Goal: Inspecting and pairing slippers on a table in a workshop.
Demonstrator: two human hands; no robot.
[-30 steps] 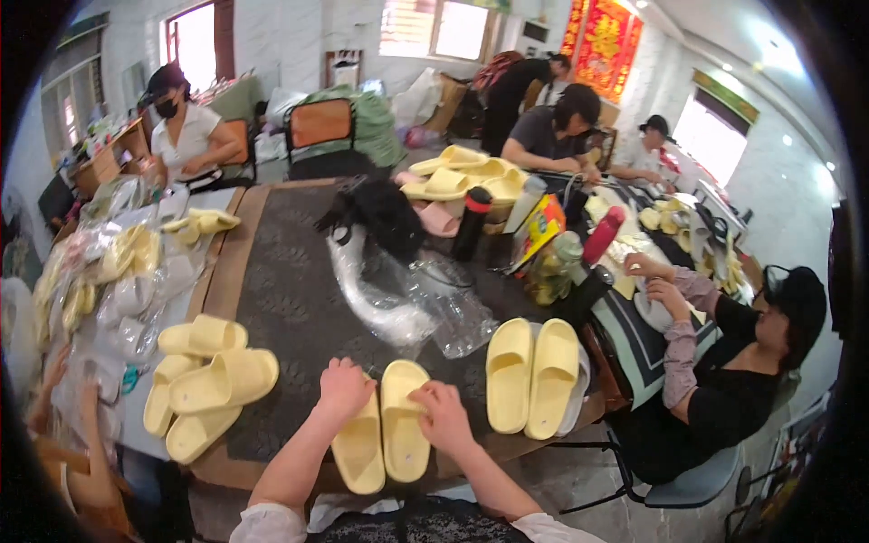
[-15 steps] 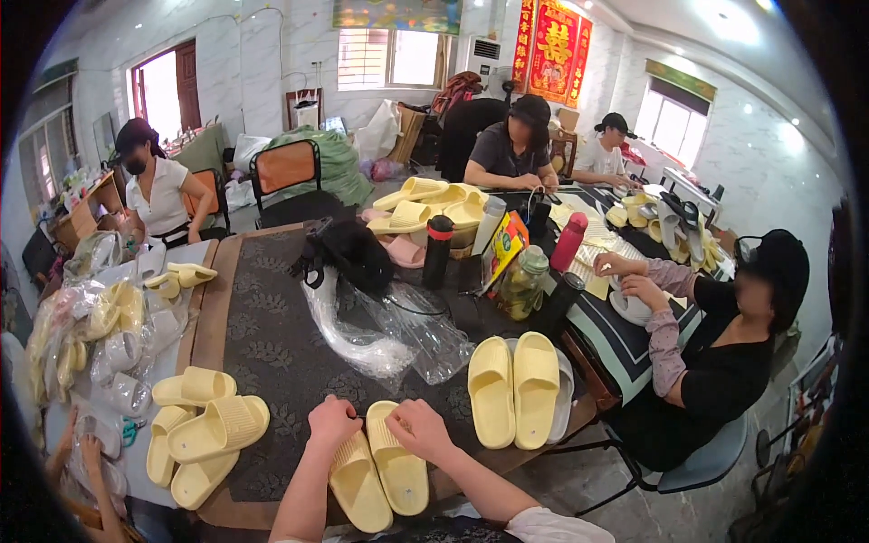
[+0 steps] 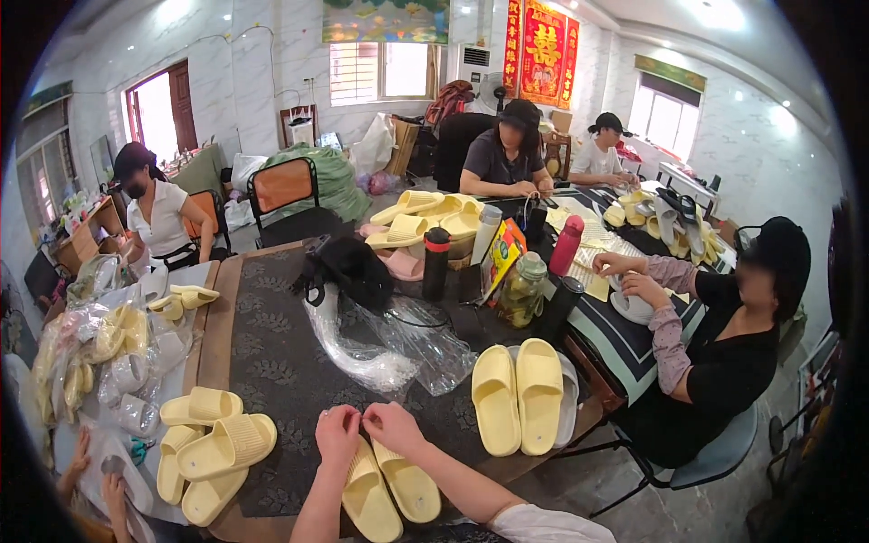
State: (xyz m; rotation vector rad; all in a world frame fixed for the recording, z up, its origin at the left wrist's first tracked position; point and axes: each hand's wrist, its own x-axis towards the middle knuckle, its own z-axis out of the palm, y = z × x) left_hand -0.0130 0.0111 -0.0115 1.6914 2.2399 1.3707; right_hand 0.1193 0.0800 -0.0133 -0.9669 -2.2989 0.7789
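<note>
Pinching something small, perhaps a tag, both hands meet above the yellow slippers at the surface's near edge. Left hand and right hand should keep narrow grips and the pair aligned.

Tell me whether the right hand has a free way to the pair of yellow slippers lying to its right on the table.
Probably yes. The right hand rests on the slippers in front; only bare dark table mat separates it from the pair of yellow slippers.
</note>
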